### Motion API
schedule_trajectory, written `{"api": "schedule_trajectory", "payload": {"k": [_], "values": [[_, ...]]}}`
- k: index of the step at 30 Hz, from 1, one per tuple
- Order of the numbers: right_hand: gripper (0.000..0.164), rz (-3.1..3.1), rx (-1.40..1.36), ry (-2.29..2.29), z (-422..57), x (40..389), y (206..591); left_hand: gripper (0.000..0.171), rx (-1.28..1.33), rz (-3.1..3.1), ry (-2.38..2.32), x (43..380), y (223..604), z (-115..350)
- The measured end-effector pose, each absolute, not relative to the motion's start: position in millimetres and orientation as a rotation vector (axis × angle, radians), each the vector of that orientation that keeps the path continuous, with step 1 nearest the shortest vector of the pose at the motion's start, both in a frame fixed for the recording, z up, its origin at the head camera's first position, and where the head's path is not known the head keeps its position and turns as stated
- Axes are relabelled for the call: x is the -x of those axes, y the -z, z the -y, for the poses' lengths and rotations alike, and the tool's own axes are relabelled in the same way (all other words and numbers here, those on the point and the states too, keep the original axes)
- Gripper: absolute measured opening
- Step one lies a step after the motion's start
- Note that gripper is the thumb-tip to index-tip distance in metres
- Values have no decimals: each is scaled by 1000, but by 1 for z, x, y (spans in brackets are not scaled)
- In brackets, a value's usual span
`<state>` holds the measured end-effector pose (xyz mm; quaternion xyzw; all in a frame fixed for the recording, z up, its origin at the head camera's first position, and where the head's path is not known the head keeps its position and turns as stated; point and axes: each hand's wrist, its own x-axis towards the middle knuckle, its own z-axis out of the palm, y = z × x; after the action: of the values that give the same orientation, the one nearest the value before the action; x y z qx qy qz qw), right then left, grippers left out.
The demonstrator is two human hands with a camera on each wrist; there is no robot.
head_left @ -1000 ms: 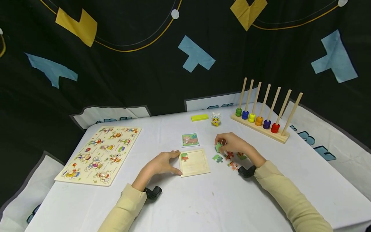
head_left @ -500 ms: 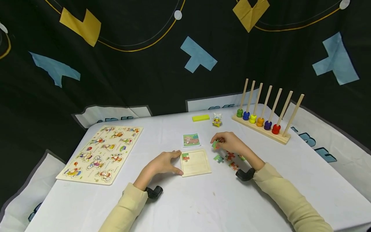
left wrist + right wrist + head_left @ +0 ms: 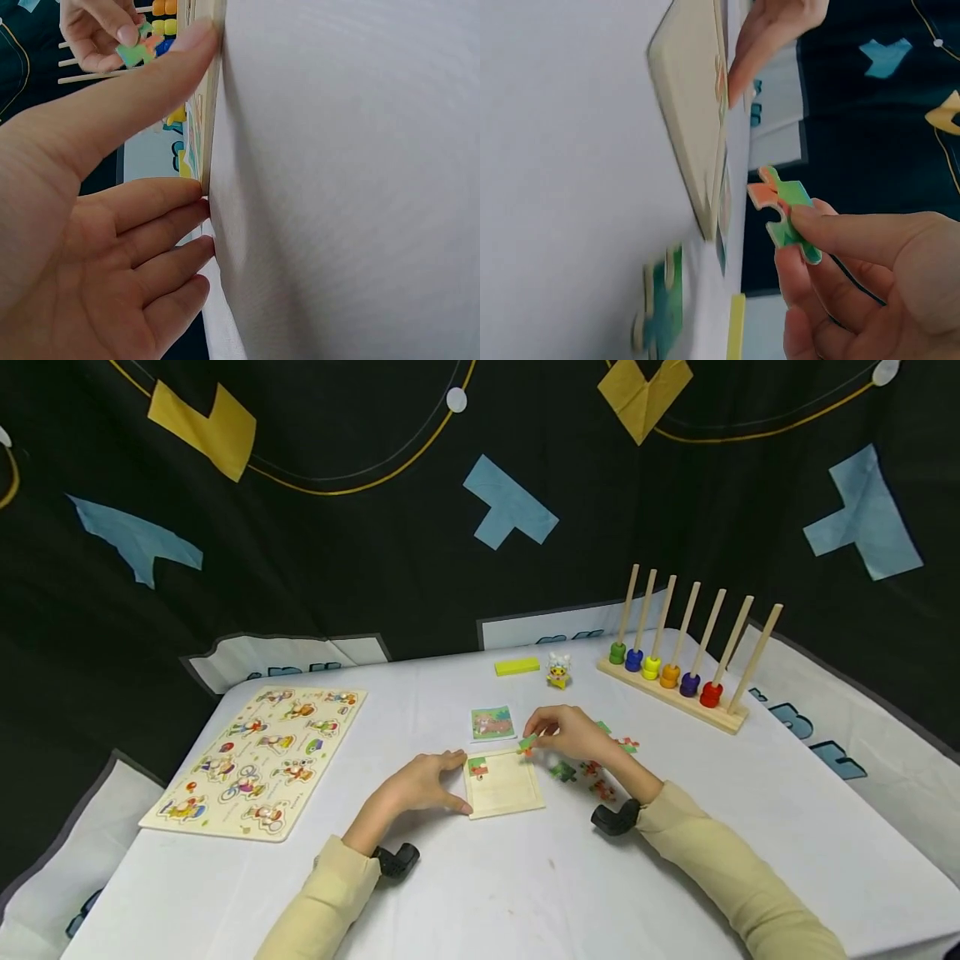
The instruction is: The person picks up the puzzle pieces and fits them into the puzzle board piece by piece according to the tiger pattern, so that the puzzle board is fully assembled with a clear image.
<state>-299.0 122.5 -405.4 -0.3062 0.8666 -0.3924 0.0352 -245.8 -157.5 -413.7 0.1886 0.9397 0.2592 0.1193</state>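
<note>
A square wooden puzzle tray (image 3: 504,795) lies on the white table, with one green-and-red jigsaw piece (image 3: 477,767) in its far left corner. Along the tray's left edge is my left hand (image 3: 417,785); its thumb touches the near corner and its straight fingers the far one. My right hand (image 3: 568,732) pinches a green-and-orange jigsaw piece (image 3: 789,211) between thumb and fingers, above the table. That held piece (image 3: 527,744) overlaps the tray's far right corner in the head view. Several loose jigsaw pieces (image 3: 563,772) lie right of the tray, some partly hidden by my right arm.
A picture card (image 3: 492,723) lies just behind the tray. Farther back are a yellow block (image 3: 517,666) and a small figurine (image 3: 558,669). A wooden peg stand (image 3: 675,692) with coloured beads stands at the back right, and a large picture board (image 3: 258,760) lies at the left.
My right hand has carried the jigsaw piece leftward from the loose pieces to the tray's far right corner. My left hand has stayed at the tray's edge.
</note>
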Motion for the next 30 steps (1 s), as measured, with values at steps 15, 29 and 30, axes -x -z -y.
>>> {"api": "schedule_trajectory", "payload": {"k": [15,29,30], "values": [[11,-2570,923,1101,-73,308,413,92,-531,-2737,-756,248,413,158],[11,-2644,871,1010,-64,310,422,91,-538,-2741,-743,248,412,158],[11,-2641,866,1006,-64,310,422,91,-537,-2739,-746,248,413,157]]}}
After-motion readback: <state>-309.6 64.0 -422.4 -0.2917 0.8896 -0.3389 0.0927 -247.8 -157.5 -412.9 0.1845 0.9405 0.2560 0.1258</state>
